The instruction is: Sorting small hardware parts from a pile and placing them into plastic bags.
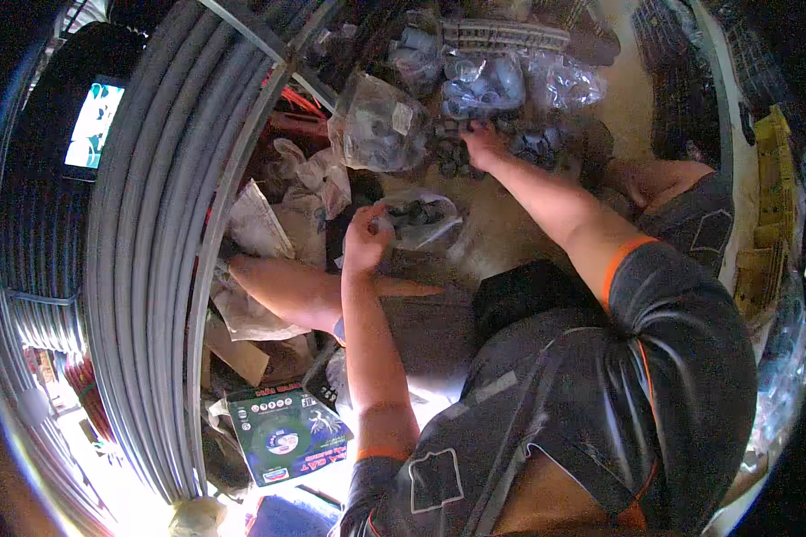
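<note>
My left hand (368, 235) grips the rim of a clear plastic bag (436, 231), which has dark small parts inside. Further up, my right hand (483, 142) reaches into a pile of small dark fittings (453, 158) on the floor; its fingertips are at the pile, and whether they hold a piece is hard to tell. Left of that pile stands a clear plastic bag of fittings (379, 127). Behind my right hand lies a bag of bluish-grey pipe fittings (483, 87).
Long grey pipes (154, 268) rise on the left behind a metal rack post (242, 168). A green printed box (289, 433) lies at lower left. Crumpled bags (316, 178) sit beside the rack, yellow bins (772, 208) on the right. A lit phone (94, 127) rests at upper left.
</note>
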Demonstrator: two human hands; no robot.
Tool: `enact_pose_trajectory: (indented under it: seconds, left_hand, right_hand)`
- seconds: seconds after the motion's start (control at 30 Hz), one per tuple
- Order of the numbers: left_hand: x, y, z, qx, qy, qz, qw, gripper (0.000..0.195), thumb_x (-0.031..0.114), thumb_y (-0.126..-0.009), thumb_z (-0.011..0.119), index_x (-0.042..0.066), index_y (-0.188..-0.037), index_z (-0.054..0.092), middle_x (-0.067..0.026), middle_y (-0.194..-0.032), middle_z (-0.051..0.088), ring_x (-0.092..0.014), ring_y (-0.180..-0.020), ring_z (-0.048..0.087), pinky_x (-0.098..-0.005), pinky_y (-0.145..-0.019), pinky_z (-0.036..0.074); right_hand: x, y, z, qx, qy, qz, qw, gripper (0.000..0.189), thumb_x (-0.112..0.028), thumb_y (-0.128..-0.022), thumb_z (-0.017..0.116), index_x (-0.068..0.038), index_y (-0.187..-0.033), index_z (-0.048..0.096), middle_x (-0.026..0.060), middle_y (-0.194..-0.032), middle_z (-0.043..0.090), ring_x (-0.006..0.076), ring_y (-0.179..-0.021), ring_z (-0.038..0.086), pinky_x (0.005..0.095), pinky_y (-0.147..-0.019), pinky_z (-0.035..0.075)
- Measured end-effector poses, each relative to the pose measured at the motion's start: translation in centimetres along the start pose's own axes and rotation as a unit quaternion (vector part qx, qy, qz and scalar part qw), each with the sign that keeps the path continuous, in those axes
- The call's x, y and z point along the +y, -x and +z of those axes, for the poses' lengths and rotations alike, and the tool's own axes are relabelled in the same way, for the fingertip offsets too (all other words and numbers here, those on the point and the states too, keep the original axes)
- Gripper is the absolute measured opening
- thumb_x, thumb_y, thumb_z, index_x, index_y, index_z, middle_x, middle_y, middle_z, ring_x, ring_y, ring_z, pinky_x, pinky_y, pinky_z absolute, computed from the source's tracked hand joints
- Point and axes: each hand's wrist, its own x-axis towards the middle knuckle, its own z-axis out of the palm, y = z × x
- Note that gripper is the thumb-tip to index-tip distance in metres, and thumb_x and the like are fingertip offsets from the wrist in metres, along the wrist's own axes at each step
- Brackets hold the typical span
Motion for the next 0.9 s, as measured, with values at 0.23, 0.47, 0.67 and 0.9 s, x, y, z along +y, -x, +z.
enact_pose_trajectory:
  seconds: [0.23,0.47,0.67,0.9]
  left_hand:
    - [-0.2,-0.1,-0.1,-0.009,-0.017,-0.014,1.000,0.055,0.004,-0.071,0.063,0.004,-0.126,0.063,-0.0041,-0.112,0.062,-0.010,-0.073,0.052,-0.0247,-0.067,0.045]
    - [-0.5,-0.5,0.3,0.003,0.029,0.023,0.999,0.057,0.003,-0.071,0.061,0.005,-0.128,0.062,-0.0039,-0.104,0.061,-0.009,-0.071,0.052,-0.0221,-0.067,0.044]
    - [0.1,-0.1,-0.1,-0.013,0.015,-0.025,0.999,0.054,-0.001,-0.072,0.059,0.003,-0.126,0.062,-0.0005,-0.104,0.060,-0.006,-0.075,0.050,-0.0233,-0.067,0.044]
    - [0.6,-0.3,0.2,-0.012,0.090,-0.024,0.996,0.055,-0.005,-0.072,0.058,-0.001,-0.126,0.060,-0.0010,-0.103,0.056,-0.006,-0.075,0.047,-0.0208,-0.065,0.041]
  right_hand:
    - [2.4,-1.0,0.6,-0.038,0.012,-0.081,0.996,0.035,-0.011,-0.076,0.072,-0.010,-0.111,0.066,0.0145,-0.120,0.061,0.0379,-0.107,0.059,0.0432,-0.088,0.050]
    - [-4.9,0.4,-7.9,-0.260,-0.484,-0.141,0.824,0.053,-0.021,-0.073,0.082,-0.009,-0.120,0.059,0.0049,-0.105,0.063,0.0189,-0.093,0.059,0.0335,-0.086,0.048]
    - [-8.3,-0.3,-5.9,-0.167,-0.419,-0.179,0.874,0.044,-0.029,-0.079,0.078,-0.011,-0.115,0.062,0.0052,-0.110,0.067,0.0222,-0.101,0.062,0.0382,-0.086,0.050]
    - [-4.0,-1.7,0.6,-0.123,0.057,-0.146,0.980,0.042,-0.015,-0.075,0.071,-0.020,-0.116,0.065,0.0069,-0.124,0.061,0.0308,-0.120,0.055,0.0431,-0.094,0.047]
